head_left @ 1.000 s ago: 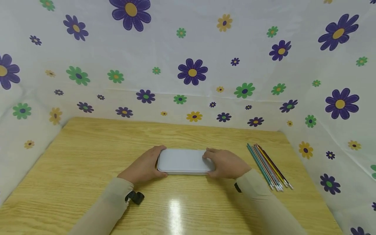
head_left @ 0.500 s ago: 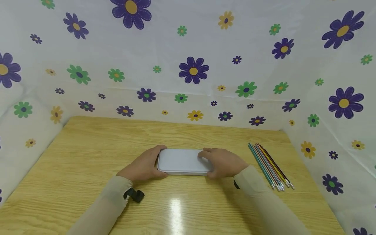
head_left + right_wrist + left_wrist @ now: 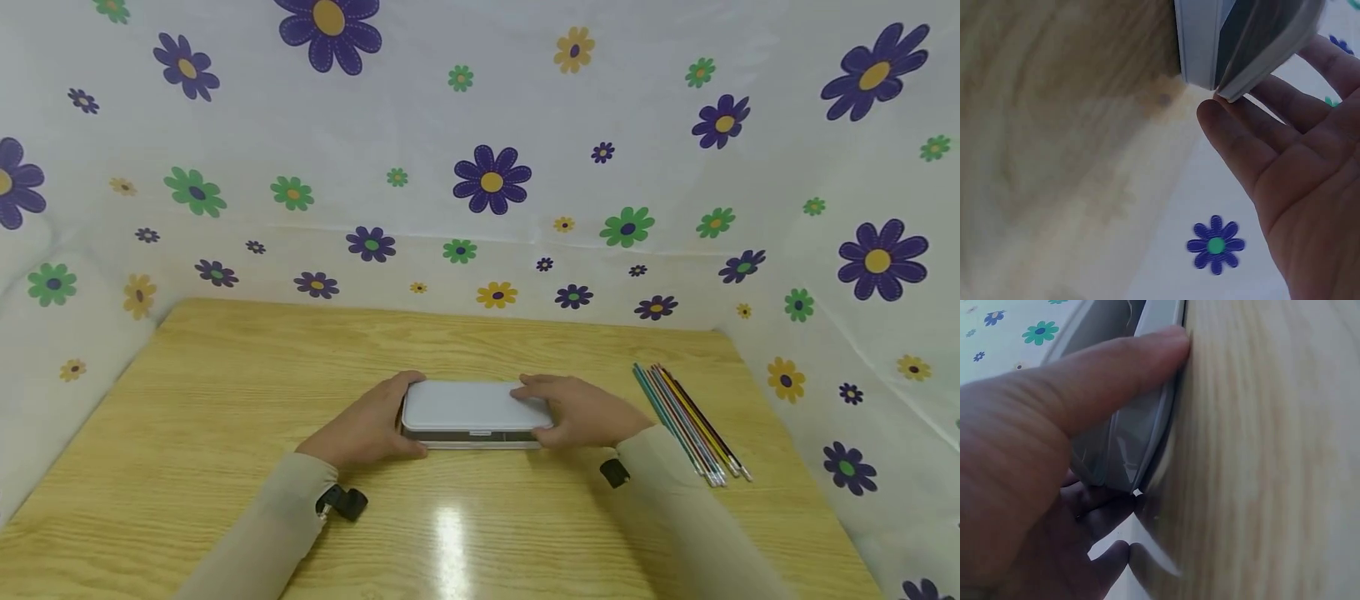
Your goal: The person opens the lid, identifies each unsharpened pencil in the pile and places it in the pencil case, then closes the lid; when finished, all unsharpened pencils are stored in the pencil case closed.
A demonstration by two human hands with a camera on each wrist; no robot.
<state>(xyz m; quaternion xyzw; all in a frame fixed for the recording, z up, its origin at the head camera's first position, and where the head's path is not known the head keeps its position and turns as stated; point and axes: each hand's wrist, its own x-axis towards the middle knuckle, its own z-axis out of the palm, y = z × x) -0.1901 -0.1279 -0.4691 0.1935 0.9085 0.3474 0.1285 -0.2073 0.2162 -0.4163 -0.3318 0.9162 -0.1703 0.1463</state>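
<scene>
Case (image 3: 468,406) sits on counter (image 3: 225,392), about mid-width, toward the near half. Its lid (image 3: 472,402) is raised a bit at the near edge above the base. Left hand (image 3: 367,425) at case's left end, right hand (image 3: 581,414) at right end. Pencils (image 3: 690,423) lie in a bunch on counter, right of right hand, apart from case. Cloth backdrop (image 3: 480,167) behind & both sides of counter.

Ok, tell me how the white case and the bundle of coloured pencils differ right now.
The white case is one broad, flat, rounded box; the coloured pencils are many thin sticks lying side by side. The case is gripped at its ends by the left hand and right hand, with its lid lifted a crack at the near edge; the pencils lie untouched to the right. Both rest on the wooden table.
</scene>
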